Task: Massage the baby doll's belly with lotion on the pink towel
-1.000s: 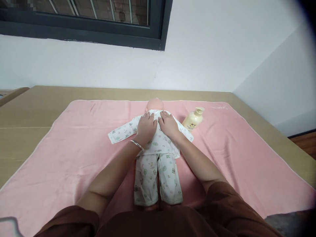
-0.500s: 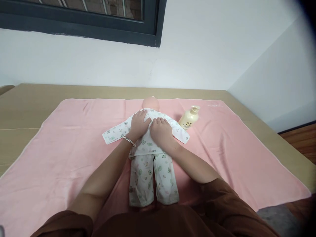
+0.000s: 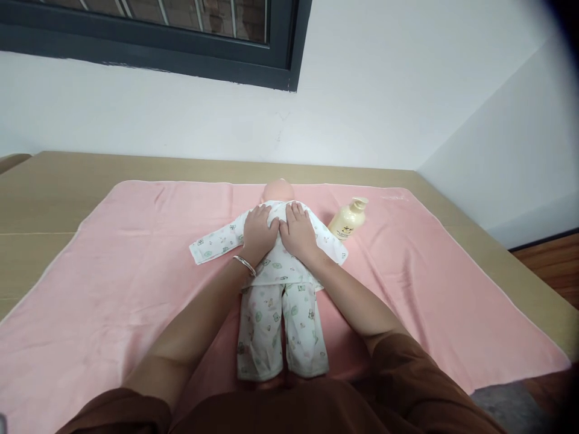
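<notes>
A baby doll (image 3: 277, 190) lies on a pink towel (image 3: 126, 265), its head toward the wall. It wears a white printed shirt and matching trousers (image 3: 280, 325). My left hand (image 3: 257, 232), with a silver bangle on the wrist, rests flat on the doll's upper body. My right hand (image 3: 298, 232) lies flat beside it, the two hands touching at the thumbs. Both palms press on the shirt and neither grips anything. The shirt's left sleeve (image 3: 210, 246) lies spread out on the towel.
A cream pump bottle (image 3: 346, 220) lies tilted on the towel just right of the doll's shoulder. The towel covers a tan surface (image 3: 54, 181) against a white wall. A dark window frame (image 3: 253, 63) is above. Wood floor shows at the right.
My right hand has slid up the doll's body toward the shoulders, level with my left hand. The camera shifted slightly.
</notes>
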`<action>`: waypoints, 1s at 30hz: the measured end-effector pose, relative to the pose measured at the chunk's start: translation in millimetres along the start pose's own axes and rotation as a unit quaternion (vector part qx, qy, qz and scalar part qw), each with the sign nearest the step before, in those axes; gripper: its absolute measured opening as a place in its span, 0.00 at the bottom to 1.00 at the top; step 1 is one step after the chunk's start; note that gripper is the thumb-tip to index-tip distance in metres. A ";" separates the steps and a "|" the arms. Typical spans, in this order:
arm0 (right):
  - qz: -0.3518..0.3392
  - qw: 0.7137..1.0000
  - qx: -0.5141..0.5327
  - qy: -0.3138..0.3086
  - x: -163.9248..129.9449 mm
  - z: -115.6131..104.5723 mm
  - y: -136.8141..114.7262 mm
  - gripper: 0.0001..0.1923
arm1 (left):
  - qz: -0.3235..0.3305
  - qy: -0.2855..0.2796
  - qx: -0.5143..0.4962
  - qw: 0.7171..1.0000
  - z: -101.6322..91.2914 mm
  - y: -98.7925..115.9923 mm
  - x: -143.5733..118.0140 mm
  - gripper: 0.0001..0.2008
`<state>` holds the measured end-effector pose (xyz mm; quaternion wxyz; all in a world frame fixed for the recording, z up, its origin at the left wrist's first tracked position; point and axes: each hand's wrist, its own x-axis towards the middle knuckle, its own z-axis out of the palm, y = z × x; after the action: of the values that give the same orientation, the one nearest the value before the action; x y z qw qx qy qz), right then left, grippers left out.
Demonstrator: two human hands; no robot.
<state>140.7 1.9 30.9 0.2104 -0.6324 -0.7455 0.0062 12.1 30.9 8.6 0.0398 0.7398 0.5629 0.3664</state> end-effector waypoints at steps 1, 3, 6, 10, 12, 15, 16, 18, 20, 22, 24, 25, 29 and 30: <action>0.001 1.000 -0.006 0.001 -0.7 0.1 -0.6 0.29 | -0.010 -0.011 0.001 1.000 -0.6 -0.8 1.0 0.22; 0.003 1.000 -0.025 0.005 -2.5 0.3 -2.4 0.29 | -0.023 -0.032 0.004 0.999 -2.1 -2.0 2.5 0.24; 0.005 0.998 -0.061 0.022 -6.2 0.8 -6.1 0.28 | -0.023 -0.046 0.010 0.999 -4.0 -2.5 3.2 0.25; -0.004 0.997 -0.069 0.025 -7.3 1.3 -7.3 0.28 | -0.016 -0.048 0.027 0.998 -6.8 -0.1 2.6 0.24; -0.012 0.999 -0.053 0.004 -4.0 1.0 -3.9 0.28 | 0.001 -0.056 0.044 0.997 -10.1 3.6 1.5 0.22; -0.026 0.999 -0.019 -0.028 4.4 -0.3 5.6 0.29 | 0.028 -0.072 0.074 0.994 -18.1 13.1 -2.0 0.19; -0.033 0.999 -0.009 -0.037 7.4 -0.9 9.1 0.29 | 0.034 -0.076 0.086 0.993 -21.0 16.7 -3.5 0.18; -0.042 0.998 0.005 -0.049 12.0 -2.0 14.7 0.30 | 0.045 -0.080 0.104 0.990 -25.7 22.8 -6.2 0.18; -0.044 0.998 0.005 -0.052 13.2 -2.9 15.9 0.30 | 0.061 -0.085 0.100 0.989 -27.7 25.3 -7.1 0.17; -0.037 0.998 -0.010 -0.043 8.9 -3.4 10.9 0.29 | 0.065 -0.094 0.076 0.991 -26.4 22.9 -5.5 0.16; -0.025 0.999 -0.040 -0.026 -1.9 -3.7 -0.1 0.29 | 0.045 -0.097 0.052 0.993 -22.6 15.7 -2.0 0.16; -0.023 0.998 -0.057 -0.015 -9.1 -3.9 -7.0 0.29 | 0.029 -0.096 0.044 0.994 -20.2 11.0 0.2 0.17; -0.065 0.993 -0.102 0.017 -33.7 -5.6 -29.2 0.28 | -0.022 -0.102 0.018 0.994 -11.7 -5.8 6.9 0.22; -0.077 0.992 -0.099 0.018 -34.9 -6.1 -30.3 0.28 | -0.026 -0.106 0.015 0.994 -10.8 -7.3 7.4 0.23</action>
<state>118.1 -38.7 34.2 0.1598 -0.5910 -0.7849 -0.0951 0.6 36.2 16.7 0.0976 0.7600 0.5803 0.2758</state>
